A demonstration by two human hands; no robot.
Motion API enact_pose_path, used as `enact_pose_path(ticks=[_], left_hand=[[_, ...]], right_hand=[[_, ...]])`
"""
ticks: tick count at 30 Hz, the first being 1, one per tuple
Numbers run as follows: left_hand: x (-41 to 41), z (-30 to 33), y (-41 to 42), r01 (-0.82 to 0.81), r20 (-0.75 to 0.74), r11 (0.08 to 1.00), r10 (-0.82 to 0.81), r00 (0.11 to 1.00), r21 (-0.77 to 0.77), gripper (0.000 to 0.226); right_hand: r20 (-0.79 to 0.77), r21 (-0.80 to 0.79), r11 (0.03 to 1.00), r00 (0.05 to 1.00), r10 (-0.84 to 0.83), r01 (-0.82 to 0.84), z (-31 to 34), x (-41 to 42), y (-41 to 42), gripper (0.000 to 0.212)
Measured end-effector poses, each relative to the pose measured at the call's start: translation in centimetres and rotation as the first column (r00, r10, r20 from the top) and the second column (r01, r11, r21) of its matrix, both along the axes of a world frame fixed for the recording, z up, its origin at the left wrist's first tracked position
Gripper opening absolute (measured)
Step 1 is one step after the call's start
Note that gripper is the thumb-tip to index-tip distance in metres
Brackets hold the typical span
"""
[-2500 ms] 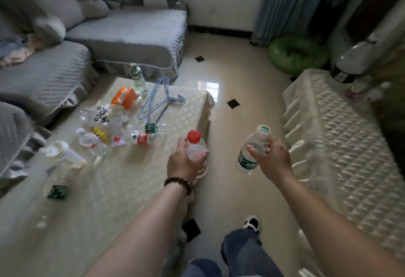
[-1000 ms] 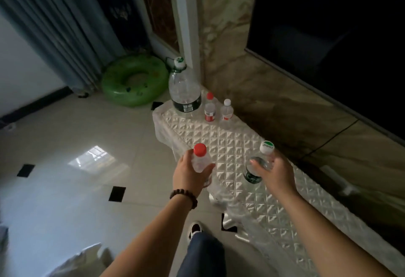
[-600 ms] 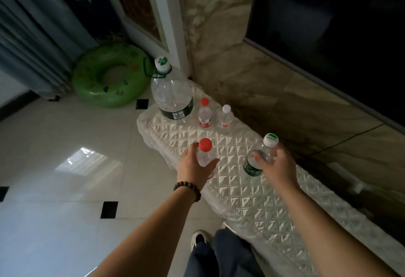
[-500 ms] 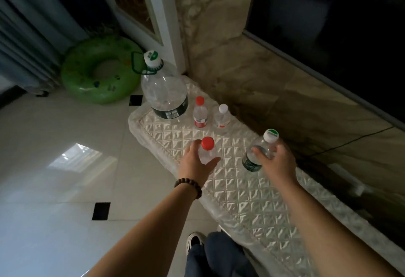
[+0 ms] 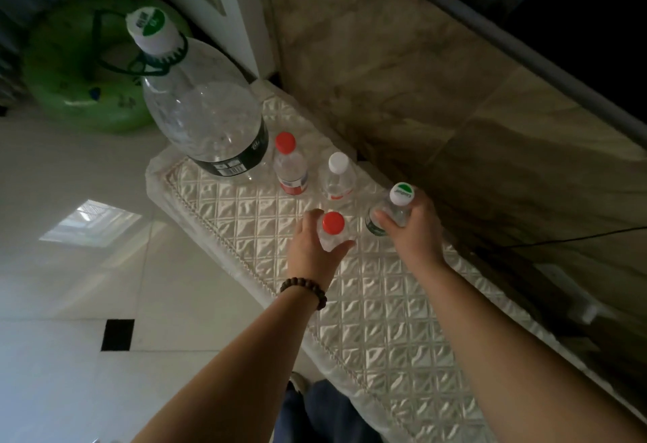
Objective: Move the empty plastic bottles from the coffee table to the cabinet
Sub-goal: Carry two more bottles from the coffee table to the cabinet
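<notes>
Head view, the only one: both hands are out over the cabinet top, which is covered by a quilted, shiny cloth. The left hand is wrapped around the shoulder of a small red-capped bottle, fingers and thumb closed on it just under the cap, bottle upright. The right hand is closed the same way around the neck of a bottle with a white-and-green cap, green label band showing below the thumb. Both are held cap up, probably so they can be set down on their bases. They sit near the row at the cabinet's far end: a large clear jug with a green carry handle, a second red-capped bottle just beside it, and a white-capped bottle next along. The carried pair seems aimed at the bare cloth in front of that row, which would keep the bottles grouped. Judgement: placing step, two more bottles about to join three already delivered. Not resolvable: whether either bottle's base touches the cloth yet, since the hands and the steep angle hide the bases. Bottles look clear and empty, but low light makes that uncertain. The coffee table is out of frame, so what is left there cannot be told. A green inflatable ring on the floor is partly hidden by the jug. The dark panel at upper right is cut off. A beaded bracelet is on the left wrist.
</notes>
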State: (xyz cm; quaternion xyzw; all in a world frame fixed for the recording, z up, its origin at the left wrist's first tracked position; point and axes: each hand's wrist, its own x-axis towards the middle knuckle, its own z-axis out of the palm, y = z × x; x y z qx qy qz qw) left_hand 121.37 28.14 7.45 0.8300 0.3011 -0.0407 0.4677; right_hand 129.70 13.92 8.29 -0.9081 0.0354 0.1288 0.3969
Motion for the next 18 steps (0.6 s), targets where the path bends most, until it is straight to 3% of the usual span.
enact_pose_path(ticks=[9, 18], left_hand=[[-0.5, -1.2, -0.4, 0.002, 0.008, 1.000, -0.002, 1.000, 0.012, 0.064], [-1.5, 0.7, 0.0, 0.058, -0.070, 0.998, -0.056, 0.996, 0.032, 0.101]], right_hand=[[0.022, -0.035, 0.999, 0.999, 0.033, -0.033, -1.6, -0.2, -0.6, 0.068], [-0.081, -0.012, 0.998, 0.995, 0.054, -0.056, 0.6, -0.7, -1.9, 0.094]])
